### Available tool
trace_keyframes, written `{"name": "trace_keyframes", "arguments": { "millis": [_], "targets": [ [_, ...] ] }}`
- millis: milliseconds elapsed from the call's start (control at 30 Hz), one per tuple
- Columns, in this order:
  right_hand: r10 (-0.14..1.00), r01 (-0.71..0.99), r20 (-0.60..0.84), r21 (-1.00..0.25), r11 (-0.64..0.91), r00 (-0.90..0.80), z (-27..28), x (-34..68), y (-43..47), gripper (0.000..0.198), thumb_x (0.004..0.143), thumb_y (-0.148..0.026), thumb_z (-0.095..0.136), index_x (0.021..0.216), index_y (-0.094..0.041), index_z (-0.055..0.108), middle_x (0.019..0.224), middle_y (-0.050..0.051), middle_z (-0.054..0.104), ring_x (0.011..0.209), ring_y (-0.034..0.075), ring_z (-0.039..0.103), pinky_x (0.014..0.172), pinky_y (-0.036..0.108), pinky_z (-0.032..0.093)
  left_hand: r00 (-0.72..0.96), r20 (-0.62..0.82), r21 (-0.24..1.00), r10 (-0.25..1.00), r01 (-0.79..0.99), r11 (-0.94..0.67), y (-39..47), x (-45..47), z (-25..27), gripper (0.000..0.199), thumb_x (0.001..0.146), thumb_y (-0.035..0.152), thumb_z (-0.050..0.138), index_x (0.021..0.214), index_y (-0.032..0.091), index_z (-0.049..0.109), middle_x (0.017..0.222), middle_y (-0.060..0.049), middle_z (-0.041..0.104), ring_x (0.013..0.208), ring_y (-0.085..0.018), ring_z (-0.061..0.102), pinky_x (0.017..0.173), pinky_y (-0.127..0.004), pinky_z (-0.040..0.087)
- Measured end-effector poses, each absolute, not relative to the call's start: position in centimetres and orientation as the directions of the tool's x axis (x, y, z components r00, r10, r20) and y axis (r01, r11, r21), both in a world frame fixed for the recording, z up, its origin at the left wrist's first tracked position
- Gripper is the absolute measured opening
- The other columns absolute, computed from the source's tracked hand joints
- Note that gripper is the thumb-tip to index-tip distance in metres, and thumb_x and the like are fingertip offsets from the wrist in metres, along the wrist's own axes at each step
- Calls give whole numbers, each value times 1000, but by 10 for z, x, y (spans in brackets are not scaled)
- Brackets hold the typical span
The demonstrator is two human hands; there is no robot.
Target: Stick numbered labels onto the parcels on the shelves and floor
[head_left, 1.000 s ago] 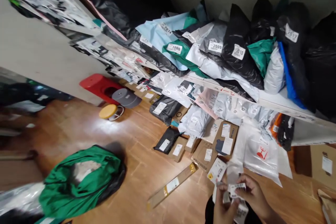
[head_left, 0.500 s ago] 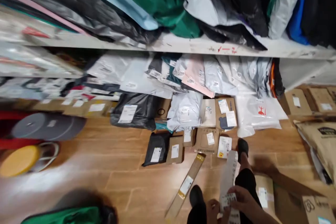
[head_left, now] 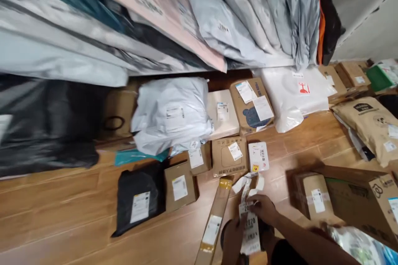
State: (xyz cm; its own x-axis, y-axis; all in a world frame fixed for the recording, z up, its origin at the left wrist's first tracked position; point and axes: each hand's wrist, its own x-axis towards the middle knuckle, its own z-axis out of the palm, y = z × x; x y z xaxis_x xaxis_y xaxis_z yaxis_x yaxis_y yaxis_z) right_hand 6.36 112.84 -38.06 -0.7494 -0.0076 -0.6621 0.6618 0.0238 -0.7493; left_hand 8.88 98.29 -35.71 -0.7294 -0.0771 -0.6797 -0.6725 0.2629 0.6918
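Both hands hold a white strip of numbered labels (head_left: 250, 225) low in the head view. My left hand (head_left: 231, 242) grips its lower part. My right hand (head_left: 264, 209) pinches the upper part, where loose backing paper curls away. Just left of my hands a long narrow cardboard box (head_left: 214, 219) lies on the wooden floor. Small cardboard boxes (head_left: 229, 156) and a white carton (head_left: 258, 156) lie just beyond my hands.
Grey, pink and black mailer bags (head_left: 174, 12) lean on a low shelf above. On the floor are a white bag (head_left: 172, 114), a black pouch (head_left: 138, 198), a brown box (head_left: 312, 196), a larger open box (head_left: 367, 203) and kraft bags (head_left: 367, 126).
My view has swung down and closer to the floor parcels. The label strip has stayed in both hands and dropped lower toward the long box.
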Motion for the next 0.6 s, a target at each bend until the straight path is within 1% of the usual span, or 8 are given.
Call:
{"name": "trace_keyframes", "arguments": {
  "millis": [67, 100, 133, 200, 333, 433, 533, 600],
  "targets": [
    [55, 691, -697, -717, -91, -715, -429, 56, 1138, 42, 45, -44, 85, 74, -19, 68, 59, -5, 60, 47, 10, 52, 46, 23, 42, -737, -673, 731, 60, -650, 209, 986, 67, -407, 39, 65, 59, 63, 71, 21, 71, 59, -2, 68, 68, -26, 67, 62, -33, 51],
    [76, 690, -703, -710, -140, -707, -451, 53, 1143, 46, 42, -46, 86, 72, -19, 65, 56, -6, 58, 46, 10, 52, 46, 23, 42, -736, -670, 738, 94, -646, 195, 989, 56, -431, 39, 64, 57, 63, 71, 20, 71, 61, -3, 69, 69, -26, 67, 63, -33, 51],
    [92, 680, -700, -712, -177, -708, -472, 50, 1148, 49, 40, -49, 87, 70, -18, 63, 54, -6, 57, 45, 10, 52, 46, 24, 43, -735, -670, 739, 108, -645, 195, 991, 47, -453, 37, 64, 56, 63, 69, 20, 70, 61, -3, 69, 68, -26, 66, 62, -33, 50],
    [104, 634, -663, -743, -214, -742, -509, 45, 1158, 52, 43, -57, 85, 68, -18, 60, 54, -6, 56, 46, 10, 51, 48, 25, 45, -738, -667, 740, 105, -641, 203, 999, 32, -494, 34, 64, 53, 64, 63, 20, 68, 59, -3, 68, 65, -24, 63, 63, -33, 48],
    [128, 490, -515, -853, -180, -848, -569, 41, 1179, 50, 59, -64, 76, 73, -18, 62, 55, -6, 56, 46, 9, 50, 48, 25, 43, -740, -662, 749, 116, -648, 139, 1022, 19, -561, 39, 65, 56, 65, 55, 19, 66, 53, -4, 66, 57, -22, 61, 58, -32, 46],
    [176, 377, -396, -917, -132, -901, -604, 39, 1194, 44, 66, -60, 75, 73, -17, 64, 59, -4, 58, 52, 10, 52, 53, 24, 44, -724, -665, 737, 185, -676, -1, 1043, 19, -596, 49, 57, 61, 71, 71, 14, 73, 61, -6, 72, 61, -24, 66, 59, -33, 50],
    [190, 341, -357, -933, -115, -914, -625, 37, 1208, 41, 66, -57, 75, 74, -18, 66, 62, -3, 61, 56, 11, 54, 56, 25, 46, -717, -662, 716, 218, -691, -98, 1059, 22, -618, 63, 50, 62, 77, 89, 12, 74, 73, -8, 77, 67, -24, 70, 65, -33, 54],
    [198, 334, -348, -937, -102, -916, -632, 35, 1216, 39, 66, -57, 75, 74, -19, 67, 65, -1, 64, 58, 13, 56, 57, 26, 47, -711, -670, 702, 215, -700, -129, 1064, 25, -626, 64, 50, 61, 79, 90, 12, 75, 75, -9, 77, 65, -23, 70, 64, -31, 55]
  ]
}}
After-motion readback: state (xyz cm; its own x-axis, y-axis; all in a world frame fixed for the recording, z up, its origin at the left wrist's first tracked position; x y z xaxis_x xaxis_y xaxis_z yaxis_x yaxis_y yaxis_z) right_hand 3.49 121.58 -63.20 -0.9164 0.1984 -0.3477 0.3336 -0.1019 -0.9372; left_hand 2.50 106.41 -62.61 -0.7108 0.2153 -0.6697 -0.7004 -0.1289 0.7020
